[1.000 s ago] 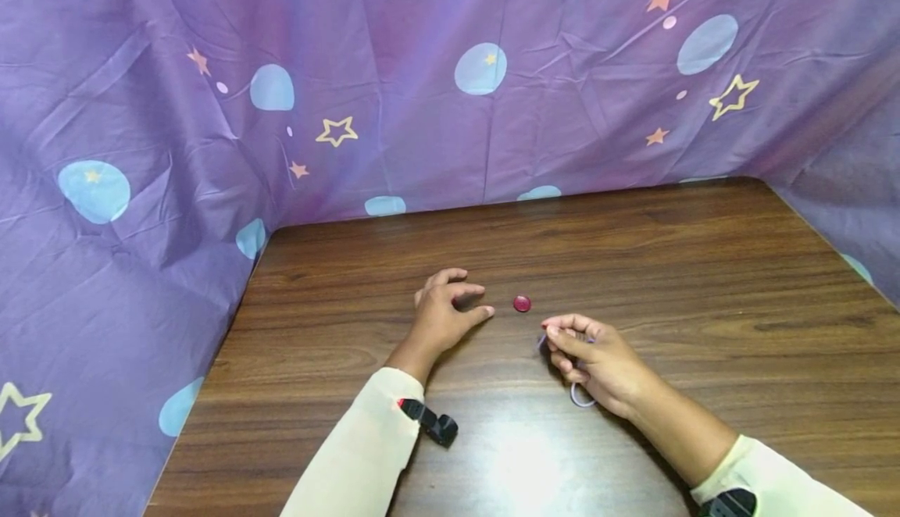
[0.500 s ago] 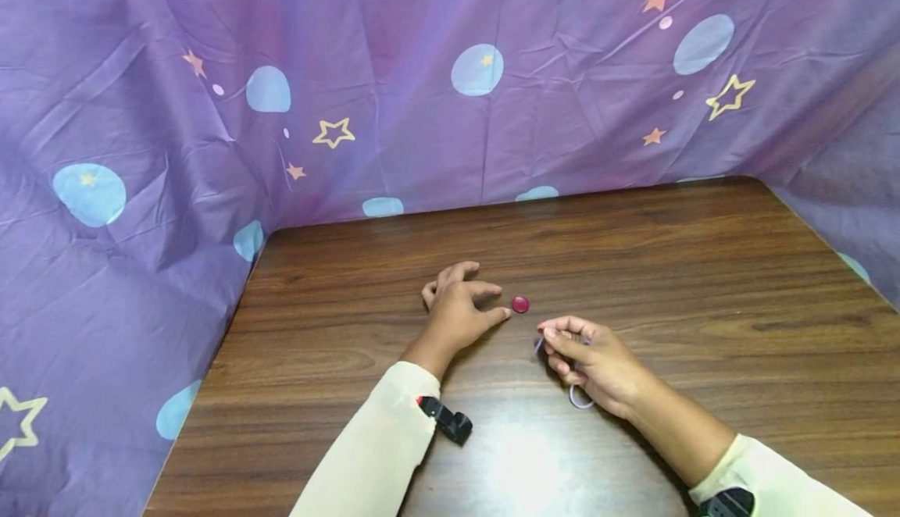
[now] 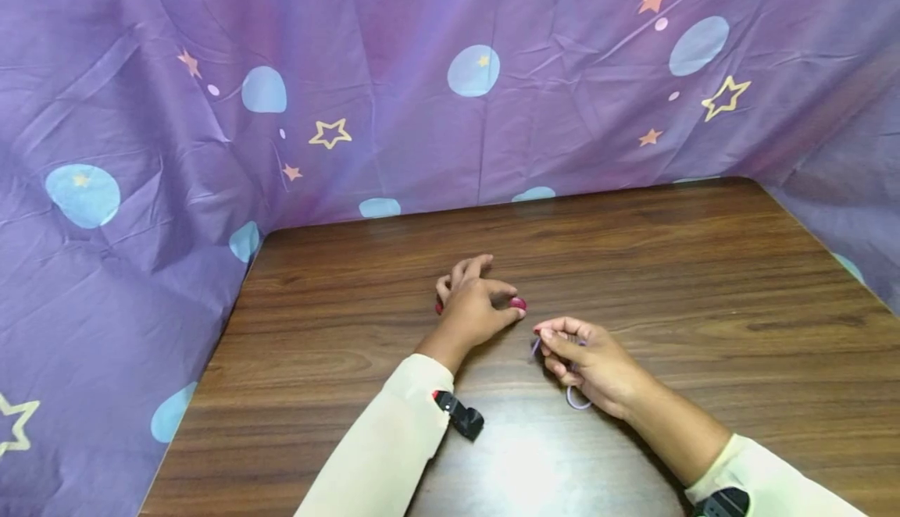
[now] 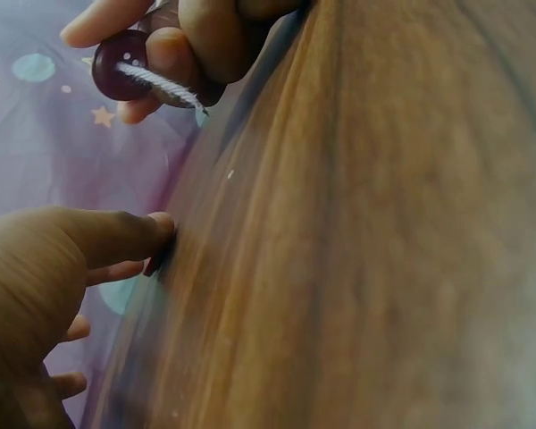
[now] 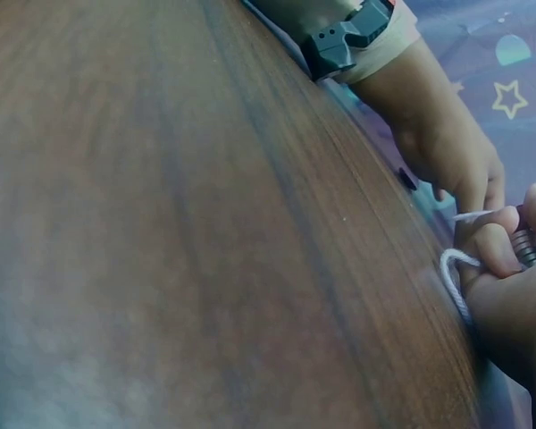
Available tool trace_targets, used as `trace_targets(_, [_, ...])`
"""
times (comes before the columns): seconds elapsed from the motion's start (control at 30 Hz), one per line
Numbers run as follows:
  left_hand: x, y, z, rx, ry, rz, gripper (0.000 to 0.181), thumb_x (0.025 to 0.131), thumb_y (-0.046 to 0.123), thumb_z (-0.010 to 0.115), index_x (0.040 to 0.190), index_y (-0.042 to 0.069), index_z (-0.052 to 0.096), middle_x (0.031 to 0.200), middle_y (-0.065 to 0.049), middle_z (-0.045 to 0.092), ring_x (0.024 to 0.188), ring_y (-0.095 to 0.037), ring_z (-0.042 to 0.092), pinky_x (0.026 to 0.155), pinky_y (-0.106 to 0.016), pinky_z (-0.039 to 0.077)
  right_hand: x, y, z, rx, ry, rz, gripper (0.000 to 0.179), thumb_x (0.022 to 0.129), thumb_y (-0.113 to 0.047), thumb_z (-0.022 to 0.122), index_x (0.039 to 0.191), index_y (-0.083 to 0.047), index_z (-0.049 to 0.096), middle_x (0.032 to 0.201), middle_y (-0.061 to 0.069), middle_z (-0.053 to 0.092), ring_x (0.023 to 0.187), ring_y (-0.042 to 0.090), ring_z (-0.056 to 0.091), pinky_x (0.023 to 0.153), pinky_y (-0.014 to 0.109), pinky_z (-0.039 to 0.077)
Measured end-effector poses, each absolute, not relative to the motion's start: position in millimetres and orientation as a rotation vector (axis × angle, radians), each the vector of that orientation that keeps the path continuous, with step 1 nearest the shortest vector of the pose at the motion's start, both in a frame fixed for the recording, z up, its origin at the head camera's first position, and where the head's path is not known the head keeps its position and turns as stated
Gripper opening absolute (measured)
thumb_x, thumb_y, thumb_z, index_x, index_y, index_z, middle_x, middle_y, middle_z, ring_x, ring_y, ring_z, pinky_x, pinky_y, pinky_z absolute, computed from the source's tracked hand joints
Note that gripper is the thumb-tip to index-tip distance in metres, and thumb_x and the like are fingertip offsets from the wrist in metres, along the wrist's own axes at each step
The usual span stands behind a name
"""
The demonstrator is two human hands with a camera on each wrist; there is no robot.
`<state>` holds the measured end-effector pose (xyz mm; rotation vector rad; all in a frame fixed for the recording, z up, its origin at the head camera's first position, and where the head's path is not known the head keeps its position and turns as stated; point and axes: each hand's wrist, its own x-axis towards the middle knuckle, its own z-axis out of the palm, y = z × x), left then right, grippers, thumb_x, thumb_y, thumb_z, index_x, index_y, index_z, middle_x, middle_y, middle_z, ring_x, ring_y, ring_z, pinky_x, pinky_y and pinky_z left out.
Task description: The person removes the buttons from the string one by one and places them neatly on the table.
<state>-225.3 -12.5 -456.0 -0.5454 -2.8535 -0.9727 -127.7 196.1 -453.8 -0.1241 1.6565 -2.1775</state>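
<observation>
My left hand (image 3: 474, 308) lies low over the table, thumb and forefinger straight on either side of a dark red round button (image 3: 518, 304); the thumb tip overlaps its near edge. Just to the right, my right hand (image 3: 596, 365) pinches another dark red button (image 4: 119, 64) between thumb and fingertips. A pale lilac cord (image 4: 165, 87) comes out through a hole in that button. More of the cord loops below the right palm, as the right wrist view also shows. A ribbed grey piece (image 5: 527, 246) sits among the right hand's fingers.
A small red thing (image 3: 439, 308) peeks out behind the left hand. The brown wood-grain table (image 3: 668, 283) is backed by a purple curtain (image 3: 394, 72) with stars and blue dots. Black wrist straps (image 3: 460, 414) sit on cream sleeves.
My left hand has moved right and a little away, until its thumb and forefinger stand at the loose button. My right hand has barely moved and still pinches its button and cord.
</observation>
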Motion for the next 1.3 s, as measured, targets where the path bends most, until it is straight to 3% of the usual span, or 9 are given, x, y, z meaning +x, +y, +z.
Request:
trace_targets(0.43, [-222,-14,-450,-0.538,-2.878,-0.967,0.026,0.084,0.040,0.094,0.104,0.025,0.087,0.172,-0.011,0.045,0.159,-0.040,0.036,0.122,-0.065,0.021,-127,195,-453,-0.096,1.696,-2.153,0.013,0.113,-0.018,0.059,0.119,-0.010,0.067,0.086,-0.008,0.065,0.065,0.003,0.053,0.053,0.014,0.037])
trace_targets(1.3, [-224,-49,-450,-0.456,-2.873,-1.066,0.017,0.088,0.035,0.092,0.098,0.023,0.085,0.173,-0.010,0.044,0.164,-0.042,0.030,0.125,-0.069,0.015,-129,196,-455,-0.168,1.676,-2.168,0.014,0.115,-0.018,0.056,0.120,-0.010,0.066,0.088,-0.007,0.064,0.065,0.003,0.052,0.053,0.015,0.035])
